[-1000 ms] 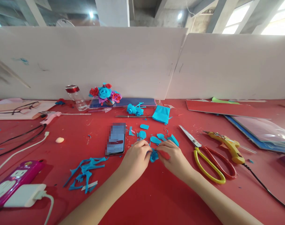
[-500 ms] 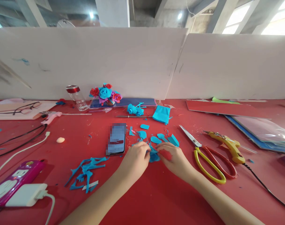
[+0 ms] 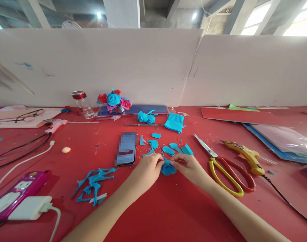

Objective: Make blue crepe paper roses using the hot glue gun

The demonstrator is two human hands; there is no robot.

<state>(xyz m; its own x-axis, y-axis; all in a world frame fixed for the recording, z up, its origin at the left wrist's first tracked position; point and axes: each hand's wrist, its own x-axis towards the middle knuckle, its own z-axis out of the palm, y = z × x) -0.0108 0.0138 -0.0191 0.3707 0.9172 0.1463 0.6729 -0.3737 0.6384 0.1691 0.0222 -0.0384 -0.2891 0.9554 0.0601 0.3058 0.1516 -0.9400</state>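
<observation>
Both hands meet over a small blue paper flower (image 3: 168,169) on the red table (image 3: 168,208). My left hand (image 3: 147,171) pinches its left side with closed fingers. From the right, my right hand (image 3: 190,167) pinches the flower's top edge with thumb and forefinger. Loose blue paper petals (image 3: 167,150) lie just beyond the hands. A phone (image 3: 126,153) rests to the left of them.
Yellow-handled scissors (image 3: 225,174) and a yellow glue gun (image 3: 245,157) lie right of my hands. Blue paper scraps (image 3: 92,183) and a power strip (image 3: 14,195) sit at left. Finished paper flowers (image 3: 113,100), a jar (image 3: 80,104), glasses (image 3: 21,116) and paper sheets (image 3: 276,137) line the back.
The flower has turned so its round blue face shows. A red piece seen at my right fingers earlier is out of sight. Both hands stayed in place.
</observation>
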